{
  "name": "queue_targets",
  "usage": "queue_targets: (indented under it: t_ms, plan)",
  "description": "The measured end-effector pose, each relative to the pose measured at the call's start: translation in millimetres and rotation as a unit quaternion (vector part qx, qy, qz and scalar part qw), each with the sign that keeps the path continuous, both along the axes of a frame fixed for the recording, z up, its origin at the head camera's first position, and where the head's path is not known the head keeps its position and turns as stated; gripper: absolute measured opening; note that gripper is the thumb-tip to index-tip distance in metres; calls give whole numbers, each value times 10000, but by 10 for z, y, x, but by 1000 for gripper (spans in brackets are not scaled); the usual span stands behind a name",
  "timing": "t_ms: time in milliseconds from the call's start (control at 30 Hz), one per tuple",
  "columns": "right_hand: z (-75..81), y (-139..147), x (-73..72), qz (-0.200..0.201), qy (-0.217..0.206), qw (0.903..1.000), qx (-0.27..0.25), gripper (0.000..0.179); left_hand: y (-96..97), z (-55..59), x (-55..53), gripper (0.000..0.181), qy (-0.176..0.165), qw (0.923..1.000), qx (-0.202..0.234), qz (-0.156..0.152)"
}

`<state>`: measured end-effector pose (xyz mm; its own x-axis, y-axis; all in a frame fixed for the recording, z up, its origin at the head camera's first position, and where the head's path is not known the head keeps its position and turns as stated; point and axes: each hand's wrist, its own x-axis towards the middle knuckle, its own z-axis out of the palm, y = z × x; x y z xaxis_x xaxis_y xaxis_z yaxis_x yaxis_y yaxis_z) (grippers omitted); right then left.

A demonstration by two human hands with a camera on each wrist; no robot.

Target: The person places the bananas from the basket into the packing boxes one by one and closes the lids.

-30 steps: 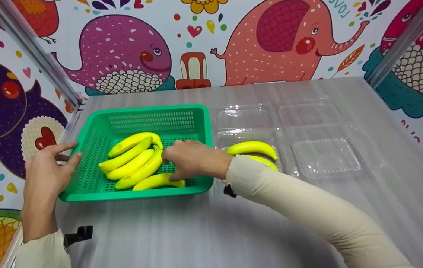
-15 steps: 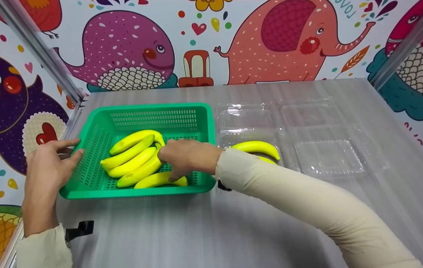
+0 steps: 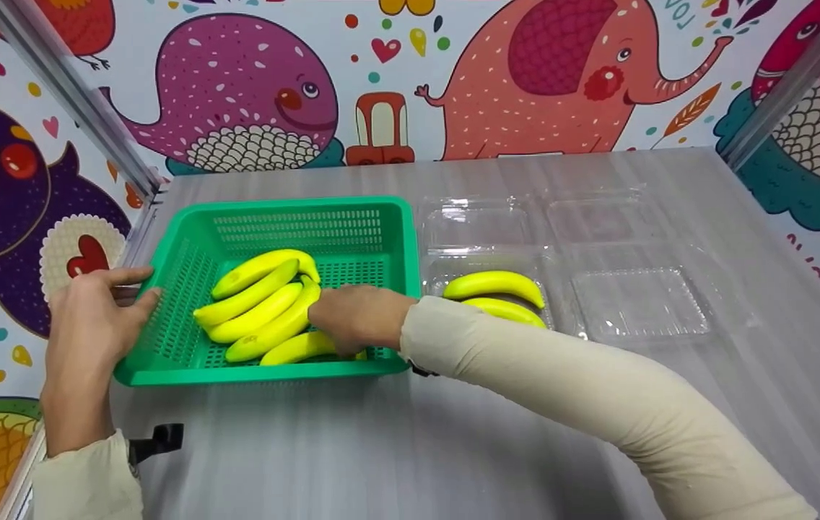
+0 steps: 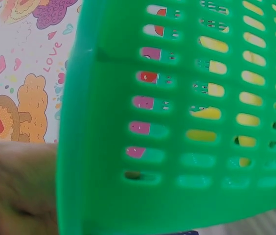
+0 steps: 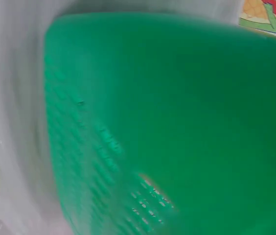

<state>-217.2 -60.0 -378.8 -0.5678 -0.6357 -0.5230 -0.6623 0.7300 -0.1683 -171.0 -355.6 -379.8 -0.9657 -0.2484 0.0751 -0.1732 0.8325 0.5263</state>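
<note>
A green plastic basket (image 3: pixel 265 377) holds several yellow bananas (image 3: pixel 258 307), most of them lying side by side. My left hand (image 3: pixel 89 339) holds the basket's left rim, thumb and fingertips at its edge. In the left wrist view part of the left hand (image 4: pixel 18 191) shows beside the basket wall (image 4: pixel 108 205). My right hand (image 3: pixel 356 318) reaches in over the right side and grips the right end of the front banana (image 3: pixel 298 349); its fingertips are largely hidden. The right wrist view shows mainly the basket's outer wall (image 5: pixel 201 122), blurred.
Right of the basket stand several clear plastic containers (image 3: pixel 641 303) on the grey table (image 3: pixel 294 448). Two bananas (image 3: pixel 496 287) lie in the front left container, partly behind the right sleeve (image 3: pixel 525 354). A cartoon-printed wall (image 3: pixel 388 72) and metal posts (image 3: pixel 78 108) border the table.
My right hand has shifted slightly right and lower, its fingers now covering the right end of the front banana. The left hand stays at the basket rim.
</note>
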Motion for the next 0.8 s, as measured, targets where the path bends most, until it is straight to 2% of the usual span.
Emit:
queue_targets:
  t_ms: [167, 433, 633, 800]
  plan:
    - [-21, 33, 17, 1, 98, 9998, -144, 8, -7, -1, 4, 46, -23, 10000, 20, -6]
    - [70, 74, 14, 11, 181, 9995, -259, 7, -18, 1, 7, 47, -113, 9999, 36, 44]
    - [183, 130, -5, 171, 358, 9989, -256, 7, -12, -3, 5, 47, -185, 9998, 30, 112]
    - [352, 251, -54, 340, 546, 9973, -361, 22, -2, -17, 0, 47, -169, 9997, 21, 161]
